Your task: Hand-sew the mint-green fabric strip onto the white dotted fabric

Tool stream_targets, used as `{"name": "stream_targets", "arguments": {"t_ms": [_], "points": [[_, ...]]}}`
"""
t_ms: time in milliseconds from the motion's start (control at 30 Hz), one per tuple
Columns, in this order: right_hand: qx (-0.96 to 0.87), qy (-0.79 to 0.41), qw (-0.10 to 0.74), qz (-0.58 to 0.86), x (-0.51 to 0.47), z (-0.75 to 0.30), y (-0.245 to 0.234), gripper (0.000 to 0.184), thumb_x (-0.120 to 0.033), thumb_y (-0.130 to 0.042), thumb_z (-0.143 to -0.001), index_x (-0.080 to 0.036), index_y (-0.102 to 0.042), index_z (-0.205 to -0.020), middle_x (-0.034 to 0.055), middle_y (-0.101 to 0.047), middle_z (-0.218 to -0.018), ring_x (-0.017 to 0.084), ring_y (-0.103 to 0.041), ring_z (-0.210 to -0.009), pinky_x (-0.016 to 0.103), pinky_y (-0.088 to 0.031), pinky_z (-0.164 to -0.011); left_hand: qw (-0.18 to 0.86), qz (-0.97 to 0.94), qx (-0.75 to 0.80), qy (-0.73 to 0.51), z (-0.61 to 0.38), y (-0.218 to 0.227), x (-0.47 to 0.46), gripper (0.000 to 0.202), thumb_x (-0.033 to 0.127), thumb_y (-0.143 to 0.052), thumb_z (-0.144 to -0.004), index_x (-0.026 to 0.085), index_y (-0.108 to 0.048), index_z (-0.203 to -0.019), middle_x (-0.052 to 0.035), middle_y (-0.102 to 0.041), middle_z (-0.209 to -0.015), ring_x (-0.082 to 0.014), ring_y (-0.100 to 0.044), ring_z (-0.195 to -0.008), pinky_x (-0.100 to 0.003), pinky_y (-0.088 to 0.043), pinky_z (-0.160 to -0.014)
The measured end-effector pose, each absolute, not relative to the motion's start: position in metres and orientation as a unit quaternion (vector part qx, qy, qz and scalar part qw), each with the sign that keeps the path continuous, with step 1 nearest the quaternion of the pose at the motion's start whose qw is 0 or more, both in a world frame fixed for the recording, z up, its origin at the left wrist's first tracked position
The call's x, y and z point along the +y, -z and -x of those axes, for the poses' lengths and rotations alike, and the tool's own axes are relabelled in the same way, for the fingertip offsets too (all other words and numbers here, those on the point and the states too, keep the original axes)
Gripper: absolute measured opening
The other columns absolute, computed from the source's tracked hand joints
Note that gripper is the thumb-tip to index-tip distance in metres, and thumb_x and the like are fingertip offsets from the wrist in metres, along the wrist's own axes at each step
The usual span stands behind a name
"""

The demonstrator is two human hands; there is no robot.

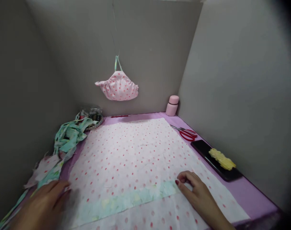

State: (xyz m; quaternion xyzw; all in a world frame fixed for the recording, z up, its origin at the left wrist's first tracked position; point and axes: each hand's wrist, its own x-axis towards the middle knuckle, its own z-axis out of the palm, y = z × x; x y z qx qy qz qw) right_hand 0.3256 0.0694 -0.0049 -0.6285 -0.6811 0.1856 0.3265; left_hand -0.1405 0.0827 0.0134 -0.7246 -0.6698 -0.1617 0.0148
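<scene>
A white cloth with red dots [126,153] lies spread over the table. Across its near part runs a pale green fabric strip [133,199], slanting slightly up to the right. My right hand [195,188] rests at the strip's right end, thumb and forefinger pinched together on it. My left hand [40,204] is at the cloth's left edge, smeared by motion; its fingers look bent, and I cannot make out whether they hold anything.
Green fabric scraps [71,137] pile up at left, beside a round basket [95,123]. Red-handled scissors [187,132], a black phone [207,156] bearing a yellow scrunchie [222,159], and a pink bottle [172,106] line the right. A dotted cloth piece [120,86] hangs above; grey walls enclose the purple-covered table.
</scene>
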Motion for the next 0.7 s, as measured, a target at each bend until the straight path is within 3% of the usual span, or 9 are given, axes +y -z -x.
{"name": "stream_targets", "arguments": {"t_ms": [167,267,400,533,700], "points": [[-0.632,-0.175,0.391,0.645,0.069,-0.332,0.012,0.022,-0.041,-0.046,-0.085,-0.021,-0.055,-0.087,0.0044,-0.059,-0.085,0.020,-0.057,-0.080,0.029,-0.046,-0.071,-0.086,0.793,-0.587,0.141,0.054,-0.032,0.130,0.027,0.022,-0.042,-0.084,0.019,-0.066,-0.097,-0.0107,-0.067,-0.100,-0.0247,-0.061,-0.094,-0.036,-0.045,-0.082],[-0.638,-0.145,0.405,0.639,0.068,-0.331,0.009,0.021,-0.040,-0.047,-0.084,-0.021,-0.055,-0.089,0.0051,-0.059,-0.090,0.020,-0.057,-0.083,0.028,-0.046,-0.071,-0.093,0.795,-0.580,0.151,0.024,-0.034,0.164,0.028,0.015,-0.046,-0.080,0.020,-0.066,-0.100,-0.0095,-0.064,-0.101,-0.0229,-0.059,-0.096,-0.033,-0.043,-0.084],[-0.663,-0.163,0.402,0.610,0.073,-0.313,-0.013,0.017,-0.037,-0.047,-0.086,-0.022,-0.055,-0.089,0.0057,-0.057,-0.093,0.021,-0.054,-0.089,0.029,-0.045,-0.074,-0.115,0.784,-0.586,0.169,0.016,-0.033,0.183,0.017,0.016,-0.049,-0.080,0.017,-0.067,-0.083,-0.0087,-0.064,-0.089,-0.0216,-0.058,-0.087,-0.031,-0.042,-0.078],[-0.667,-0.272,0.419,0.553,0.091,-0.269,-0.042,0.019,-0.036,-0.044,-0.087,-0.022,-0.057,-0.088,0.0079,-0.056,-0.096,0.021,-0.054,-0.086,0.030,-0.044,-0.069,-0.158,0.773,-0.584,0.191,0.008,-0.041,0.165,0.019,0.019,-0.044,-0.084,0.017,-0.062,-0.076,-0.0054,-0.065,-0.078,-0.0184,-0.059,-0.073,-0.027,-0.042,-0.067],[-0.650,-0.472,0.404,0.437,0.106,-0.203,-0.044,0.034,-0.031,-0.049,-0.085,-0.021,-0.054,-0.117,0.0093,-0.057,-0.109,0.018,-0.055,-0.083,0.027,-0.045,-0.067,-0.233,0.767,-0.558,0.216,-0.020,-0.051,0.116,0.019,0.025,-0.043,-0.087,0.020,-0.058,-0.075,0.0007,-0.065,-0.067,-0.0143,-0.058,-0.061,-0.021,-0.041,-0.057]]}}
